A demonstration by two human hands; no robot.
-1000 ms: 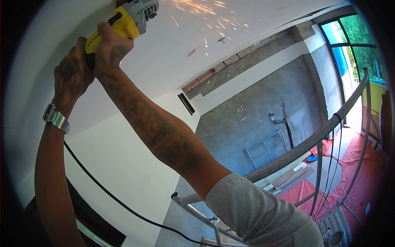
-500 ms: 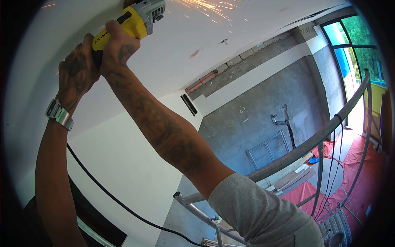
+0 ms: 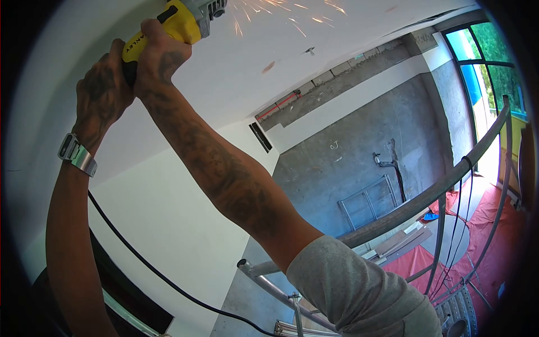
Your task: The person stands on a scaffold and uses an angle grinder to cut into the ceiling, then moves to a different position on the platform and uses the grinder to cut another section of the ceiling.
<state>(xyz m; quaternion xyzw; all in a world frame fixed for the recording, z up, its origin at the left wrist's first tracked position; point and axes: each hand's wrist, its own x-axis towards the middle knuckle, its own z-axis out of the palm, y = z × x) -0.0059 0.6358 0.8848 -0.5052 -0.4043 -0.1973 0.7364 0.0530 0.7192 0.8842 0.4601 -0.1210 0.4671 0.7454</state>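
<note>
A yellow and black angle grinder [image 3: 182, 23] with a grey metal head is held up against the white ceiling [image 3: 337, 33] at the top left. My right hand [image 3: 160, 56] is closed around its body, thumb lying along the yellow casing. Behind it, my left hand [image 3: 103, 87] is wrapped about the rear of the tool, its fingers partly hidden. Orange sparks [image 3: 269, 7] fly rightward from the head. The disc is out of view. A metal-banded watch [image 3: 77, 154] sits on my left wrist.
A black cable [image 3: 151, 265] hangs below my arms. Grey scaffold rails [image 3: 432, 196] curve across the right, over red sheeting [image 3: 488, 224] on the floor. A metal frame [image 3: 368, 202] leans on the grey wall [image 3: 337, 168]. Tall windows [image 3: 483, 62] stand at the far right.
The grinder and both hands have shifted slightly up and left in view, while the room has moved slightly right. Sparks still fly, in a different spread. The grip stays the same.
</note>
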